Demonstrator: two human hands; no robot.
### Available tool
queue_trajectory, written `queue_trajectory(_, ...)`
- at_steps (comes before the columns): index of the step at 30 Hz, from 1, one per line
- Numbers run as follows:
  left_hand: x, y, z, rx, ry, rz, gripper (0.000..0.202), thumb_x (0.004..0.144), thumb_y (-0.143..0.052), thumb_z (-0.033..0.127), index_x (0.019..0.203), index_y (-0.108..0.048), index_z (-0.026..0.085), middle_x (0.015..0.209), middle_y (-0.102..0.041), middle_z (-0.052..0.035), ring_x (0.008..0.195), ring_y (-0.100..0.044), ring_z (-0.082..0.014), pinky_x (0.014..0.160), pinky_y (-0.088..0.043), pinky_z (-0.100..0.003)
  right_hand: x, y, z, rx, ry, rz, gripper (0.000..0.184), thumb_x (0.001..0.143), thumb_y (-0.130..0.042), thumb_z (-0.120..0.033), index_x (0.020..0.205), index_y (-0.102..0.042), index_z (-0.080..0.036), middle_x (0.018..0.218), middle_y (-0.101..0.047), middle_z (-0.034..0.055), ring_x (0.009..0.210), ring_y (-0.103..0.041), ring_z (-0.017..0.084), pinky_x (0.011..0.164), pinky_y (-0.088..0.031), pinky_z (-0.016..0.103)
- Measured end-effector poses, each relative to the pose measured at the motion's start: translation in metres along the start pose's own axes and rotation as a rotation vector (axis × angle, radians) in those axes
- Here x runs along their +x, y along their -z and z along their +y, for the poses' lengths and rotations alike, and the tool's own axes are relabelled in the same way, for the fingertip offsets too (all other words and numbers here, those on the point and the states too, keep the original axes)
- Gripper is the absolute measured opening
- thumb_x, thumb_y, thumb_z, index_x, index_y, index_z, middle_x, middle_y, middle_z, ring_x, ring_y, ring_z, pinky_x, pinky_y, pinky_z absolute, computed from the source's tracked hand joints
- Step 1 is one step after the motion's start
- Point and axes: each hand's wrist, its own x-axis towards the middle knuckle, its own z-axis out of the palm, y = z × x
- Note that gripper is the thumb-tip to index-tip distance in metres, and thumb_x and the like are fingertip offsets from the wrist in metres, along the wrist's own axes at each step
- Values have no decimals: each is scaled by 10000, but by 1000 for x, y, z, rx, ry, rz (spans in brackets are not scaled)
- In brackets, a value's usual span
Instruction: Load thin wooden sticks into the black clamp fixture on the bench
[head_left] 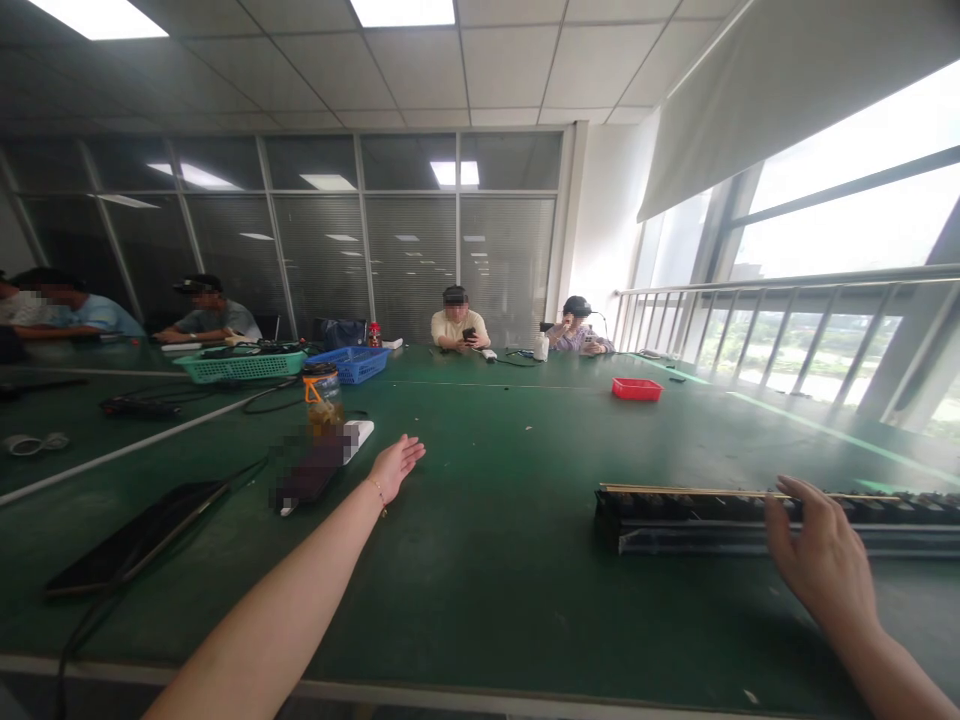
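Note:
My left hand (394,464) reaches out over the green table (487,560), fingers stretched and apart, holding nothing. It hovers just right of a blurred dark object (311,470) and a white flat item (358,436). A jar with an orange label (322,400) stands behind them. My right hand (821,550) is at the right, fingers loosely spread, its fingertips at a long dark tray of parts (712,520) topped by a thin wooden strip. I see nothing held in that hand.
A dark tablet (135,540) with a cable lies at the left. A green basket (240,366), a blue basket (352,364) and a red tray (637,389) sit farther back. Several people sit along the table's far side. Windows with a railing run along the right.

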Motion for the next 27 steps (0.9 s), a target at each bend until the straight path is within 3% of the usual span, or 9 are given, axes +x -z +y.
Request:
queue_trajectory(7, -6, -3, 3, -59, 29, 13, 257, 850, -398, 323, 899, -570, 138, 1107, -583, -115, 1003, -554, -154, 788, -437, -238, -2, 4, 2, -89, 48, 3, 450, 816, -205, -475, 966, -515, -185, 971, -581, 106, 875, -552, 247, 695, -395, 360)
queue_trajectory(14, -4, -2, 1, -27, 13, 3, 258, 854, -389, 319, 885, -577, 144, 1099, -588, -110, 984, -565, -152, 763, -450, -230, -5, 6, 5, -117, 290, -44, 478, 832, -210, -485, 757, -574, -185, 754, -627, 70, 729, -589, 204, 624, -377, 310)
queue_trajectory(21, -1, 0, -2, 10, -19, 1, 260, 853, -395, 318, 866, -594, 151, 1035, -620, -104, 951, -582, -155, 781, -455, -256, -10, -7, 13, -56, 448, -200, 498, 773, -318, -611, 865, -597, -209, 856, -633, 43, 787, -583, 201, 673, -396, 316)
queue_trajectory(27, 0, -2, -7, 138, -86, -8, 274, 837, -409, 324, 906, -590, 129, 1011, -624, -118, 896, -600, -154, 786, -445, -272, -12, -26, 19, 43, 442, -364, 502, 752, -354, -630, 853, -591, -199, 826, -629, 55, 743, -588, 196, 608, -431, 295)
